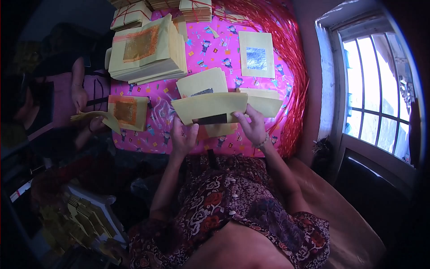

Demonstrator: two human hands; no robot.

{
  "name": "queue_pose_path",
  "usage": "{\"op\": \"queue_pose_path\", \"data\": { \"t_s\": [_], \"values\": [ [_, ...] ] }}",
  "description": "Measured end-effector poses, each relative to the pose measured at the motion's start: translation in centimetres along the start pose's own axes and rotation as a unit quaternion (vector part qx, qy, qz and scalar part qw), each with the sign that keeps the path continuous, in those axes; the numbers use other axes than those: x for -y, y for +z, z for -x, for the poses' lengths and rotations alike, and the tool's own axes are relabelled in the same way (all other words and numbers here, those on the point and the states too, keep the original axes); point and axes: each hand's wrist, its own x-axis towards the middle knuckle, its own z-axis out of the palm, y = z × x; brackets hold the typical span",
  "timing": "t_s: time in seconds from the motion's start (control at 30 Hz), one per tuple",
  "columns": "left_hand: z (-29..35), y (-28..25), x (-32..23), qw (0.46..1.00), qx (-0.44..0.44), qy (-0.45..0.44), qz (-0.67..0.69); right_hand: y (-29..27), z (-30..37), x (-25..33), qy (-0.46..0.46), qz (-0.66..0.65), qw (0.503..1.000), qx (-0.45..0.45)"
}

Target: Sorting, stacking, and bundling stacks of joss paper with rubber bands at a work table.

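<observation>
Between my two hands I hold a thin sheaf of pale yellow joss paper (208,104), tilted above the pink tablecloth (170,105). My left hand (182,138) grips its lower left edge, thumb up, while my right hand (253,127) pinches the right end. A dark patch shows on the sheaf's lower edge. Just beyond it lie paper sheets (204,82) with a partly covered silvery patch, and more sheets (264,101) sit by my right hand. Beneath the sheaf, an orange-marked sheet (217,130) is partly hidden.
A tall stack of joss paper (150,56) stands at the far left. One silver-foil sheet (256,54) lies far right. Red plastic strands (298,80) run along the table's right edge. Tied bundles (131,15) sit at the back. A co-worker's hands (89,112) hold paper at left.
</observation>
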Motion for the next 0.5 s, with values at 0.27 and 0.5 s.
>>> {"op": "queue_pose_path", "data": {
  "t_s": [0.27, 0.5],
  "values": [
    [-2.9, -0.1, 1.3, 0.934, 0.103, -0.288, 0.183, -1.8, -3.8, -1.3, 0.279, -0.187, 0.927, 0.169],
    [2.0, 0.4, 7.0, 0.901, 0.072, -0.399, 0.156, -0.8, 1.1, -3.4, -0.157, 0.277, 0.943, 0.094]
  ]
}}
